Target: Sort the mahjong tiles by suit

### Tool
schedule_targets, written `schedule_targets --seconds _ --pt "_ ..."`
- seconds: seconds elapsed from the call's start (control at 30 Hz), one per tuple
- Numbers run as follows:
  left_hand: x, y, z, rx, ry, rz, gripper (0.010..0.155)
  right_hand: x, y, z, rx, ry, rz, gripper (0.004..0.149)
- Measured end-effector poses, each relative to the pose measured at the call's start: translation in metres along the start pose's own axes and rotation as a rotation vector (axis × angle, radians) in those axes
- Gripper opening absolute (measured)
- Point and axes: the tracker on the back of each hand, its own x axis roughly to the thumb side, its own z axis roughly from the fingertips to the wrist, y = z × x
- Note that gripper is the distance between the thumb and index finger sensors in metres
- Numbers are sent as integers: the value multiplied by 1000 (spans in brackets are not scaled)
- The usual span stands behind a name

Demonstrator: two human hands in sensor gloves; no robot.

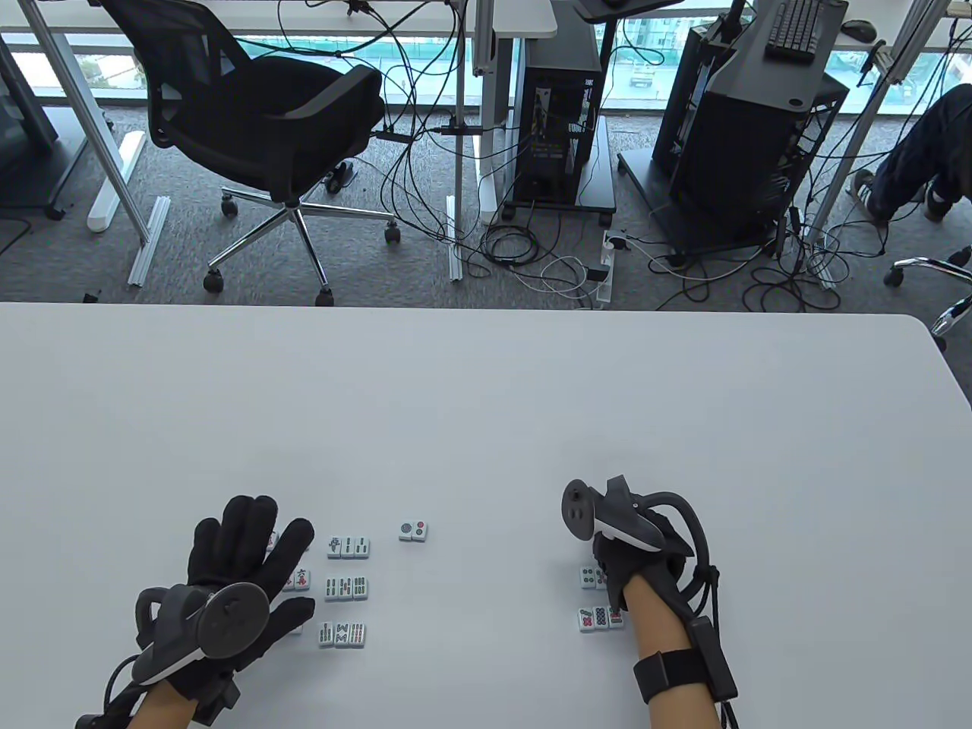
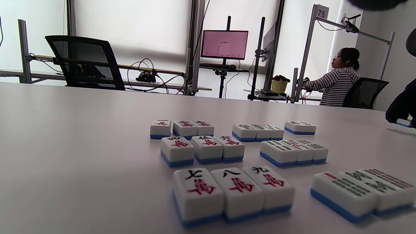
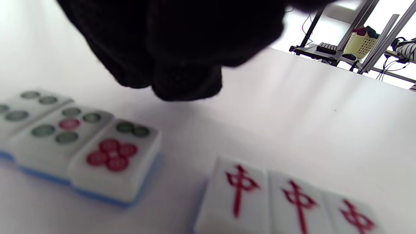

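Note:
My left hand [image 1: 247, 562] lies flat with fingers spread over the character tiles [image 1: 301, 579], hiding most of them in the table view. The left wrist view shows those character tiles [image 2: 232, 191] in three rows of three. Right of them sit three rows of bamboo tiles [image 1: 346, 587] [image 2: 294, 151] and a pair of dot tiles [image 1: 414, 531] [image 2: 299, 127]. My right hand [image 1: 619, 566] hangs over the right group, its fingers [image 3: 182, 74] bunched just above the table with nothing seen in them. Below it lie a row of dot tiles [image 3: 81, 143] and three red dragon tiles [image 3: 286, 201].
The white table [image 1: 486, 410] stretches far beyond the tiles to its back edge. Behind it are an office chair [image 1: 258, 114], computer towers and floor cables. A seated person [image 2: 338, 81] works at a distant desk.

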Motion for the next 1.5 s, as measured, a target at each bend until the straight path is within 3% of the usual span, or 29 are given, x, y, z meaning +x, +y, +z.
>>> schedule_targets --seconds 0.13,0.23,0.3,0.43,0.53,0.8,0.97,1.13,1.3,1.5 --pt "1 1 0 5 -6 3 85 31 -24 -3 -192 -53 -103 58" --pt "1 1 0 3 -11 2 85 69 -34 -5 -348 -125 -28 59" --pt "2 0 0 5 -16 4 85 95 -34 -9 -323 -179 -32 59" --pt "3 1 0 12 -26 13 85 138 -24 -20 -171 -247 -109 58" --pt "4 2 1 16 -33 19 85 157 -19 -25 -95 -263 -88 57" --pt "7 5 2 37 -51 24 85 178 -15 -28 -75 -282 -91 56" --pt "7 4 3 37 -56 20 85 178 -14 -22 -106 -312 -69 60" --pt "8 4 3 36 -57 17 85 155 -24 -5 -187 -301 -68 64" --pt "8 4 3 34 -58 13 85 107 -31 15 -196 -234 19 63" --pt "9 1 3 19 -54 0 85 45 -21 37 -89 -131 12 63"
